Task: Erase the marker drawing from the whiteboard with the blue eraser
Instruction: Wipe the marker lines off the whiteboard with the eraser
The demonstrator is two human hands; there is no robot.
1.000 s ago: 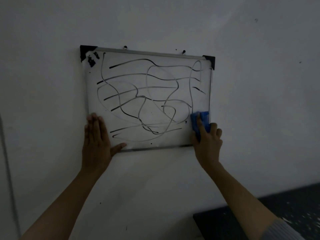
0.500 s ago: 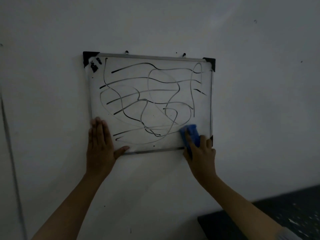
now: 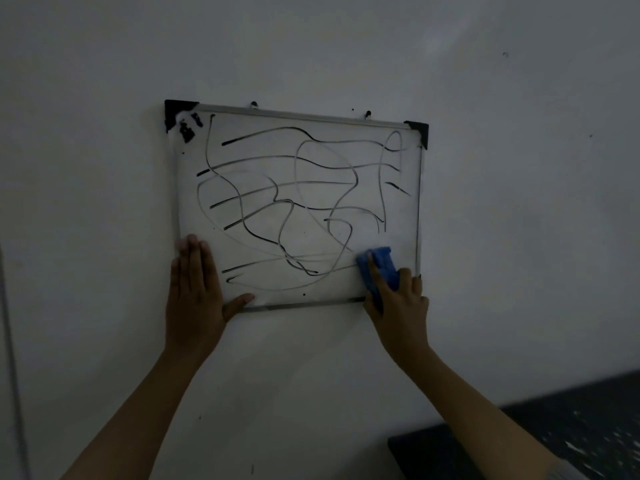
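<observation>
A small whiteboard [image 3: 412, 109] with a metal frame and black corner caps hangs on the wall, covered with looping black marker lines [image 3: 277, 188]. My right hand [image 3: 398, 306] presses the blue eraser [image 3: 382, 263] flat against the board's lower right corner. The patch above and to the right of the eraser looks wiped. My left hand [image 3: 194, 292] lies flat, fingers together, over the board's lower left corner, with the thumb along the bottom frame.
The plain pale wall [image 3: 519, 237] surrounds the board. Two small hooks [image 3: 254, 105] hold its top edge. A dark speckled surface [image 3: 571, 431] lies at the lower right. A vertical line runs down the wall at the far left.
My right hand slid the eraser down and left from the right edge to the lower right corner, then slightly back right. The left hand stayed on the lower left corner.
</observation>
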